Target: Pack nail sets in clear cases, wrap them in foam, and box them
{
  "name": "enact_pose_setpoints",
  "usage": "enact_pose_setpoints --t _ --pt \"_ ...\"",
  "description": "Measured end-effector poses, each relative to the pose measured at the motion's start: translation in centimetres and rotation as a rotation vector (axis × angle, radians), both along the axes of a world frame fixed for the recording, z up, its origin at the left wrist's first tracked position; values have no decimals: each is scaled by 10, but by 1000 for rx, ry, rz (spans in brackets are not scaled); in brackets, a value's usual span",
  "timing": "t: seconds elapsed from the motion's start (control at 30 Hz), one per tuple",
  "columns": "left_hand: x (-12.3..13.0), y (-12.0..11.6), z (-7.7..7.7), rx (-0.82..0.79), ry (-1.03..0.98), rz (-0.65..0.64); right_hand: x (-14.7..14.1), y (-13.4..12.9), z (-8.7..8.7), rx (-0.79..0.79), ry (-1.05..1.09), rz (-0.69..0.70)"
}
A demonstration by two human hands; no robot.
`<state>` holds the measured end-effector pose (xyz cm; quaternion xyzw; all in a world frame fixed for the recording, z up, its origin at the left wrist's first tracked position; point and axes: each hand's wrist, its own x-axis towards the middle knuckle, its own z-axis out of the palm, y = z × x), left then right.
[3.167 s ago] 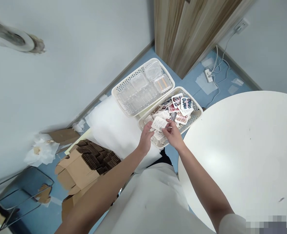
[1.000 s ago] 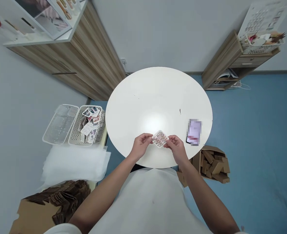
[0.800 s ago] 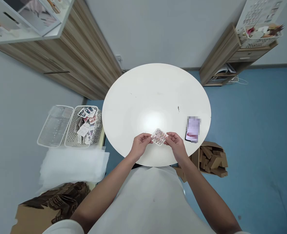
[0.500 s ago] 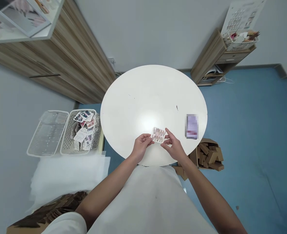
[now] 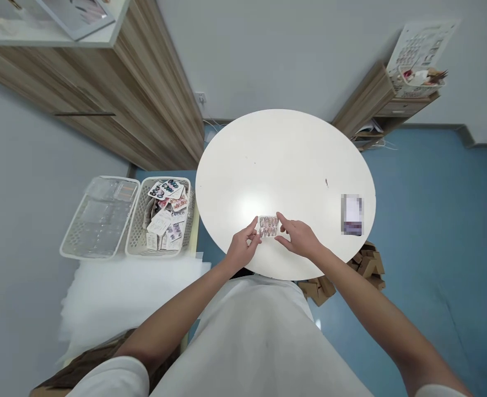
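A small clear pack of press-on nails [image 5: 268, 226], two rows of glittery pinkish nails, is held just over the near part of the white oval table [image 5: 285, 143]. My left hand [image 5: 243, 245] grips its left edge between thumb and fingers. On the opposite side, my right hand [image 5: 299, 237] has the index finger at the upper right corner and the thumb near the lower right one, closed about that edge. The pack lies roughly level, its nails facing up.
A blurred-out purple and white item [image 5: 352, 215] rests on the table's right side. To the left stand a white basket of nail cards [image 5: 188, 220], another basket with clear plastic boxes [image 5: 98, 220] and white sheets [image 5: 131, 292]. Cardboard pieces [image 5: 320, 289] lie below right.
The pack has turned from slanted to nearly square with me, and both hands have shifted their fingers along its edges. The view has swung left, so the table appears further right.
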<state>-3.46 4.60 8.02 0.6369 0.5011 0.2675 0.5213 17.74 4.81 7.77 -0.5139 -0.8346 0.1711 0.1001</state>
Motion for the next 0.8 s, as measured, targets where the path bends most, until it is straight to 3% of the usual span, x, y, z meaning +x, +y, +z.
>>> enact_pose_setpoints --t 0.1,0.2,0.3,0.5,0.63,0.8 --pt "-24 3 -8 107 90 -55 -20 10 -14 4 4 67" --pt "-43 8 -18 200 157 -25 -35 19 -24 10 5 137" --pt "-57 16 -31 239 187 -22 -46 29 -31 -4 -18 194" --pt "-85 31 -55 277 279 -136 -65 50 -46 -106 -8 260" --pt "-106 43 -69 290 408 -158 -86 57 -65 -174 68 248" --pt "-125 54 -86 269 569 -241 -113 57 -86 -189 96 126"
